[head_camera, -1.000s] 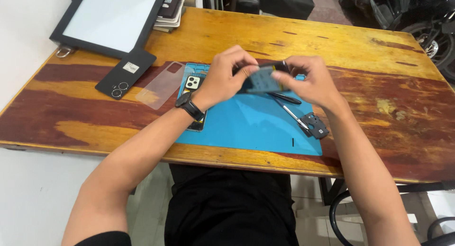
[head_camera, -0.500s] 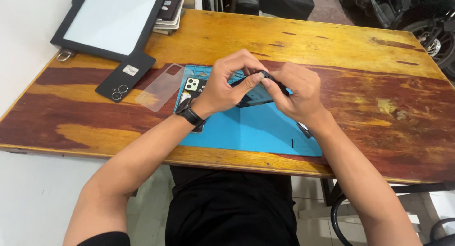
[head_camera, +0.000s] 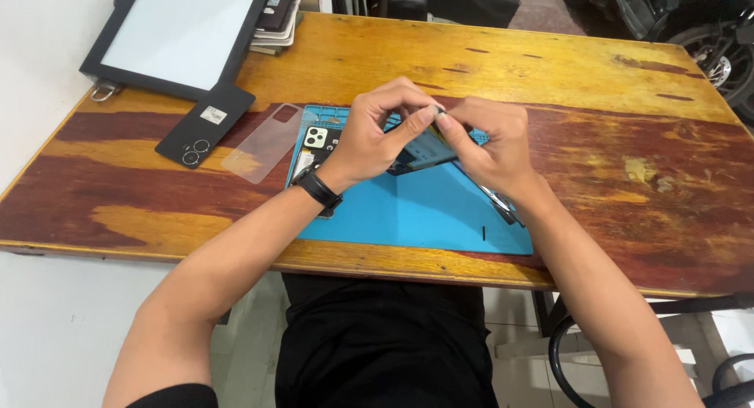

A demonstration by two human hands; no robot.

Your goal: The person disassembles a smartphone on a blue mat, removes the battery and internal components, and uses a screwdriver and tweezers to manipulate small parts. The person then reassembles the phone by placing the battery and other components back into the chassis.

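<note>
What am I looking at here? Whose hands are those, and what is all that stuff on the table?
The camera sits on a person's head and looks down, so you see their own two arms. The left hand and right hand together hold a dark opened phone above a blue mat. The mat lies on a wooden table. Left of the mat lie a clear plastic sheet and a black phone back cover. Further back rests a big flat screen.

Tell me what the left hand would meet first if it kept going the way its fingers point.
The left hand points right, toward the right hand. Their fingertips already almost meet over the dark phone part held between them, so it would probably press into the right hand's fingertips first; depth is unclear.
</note>
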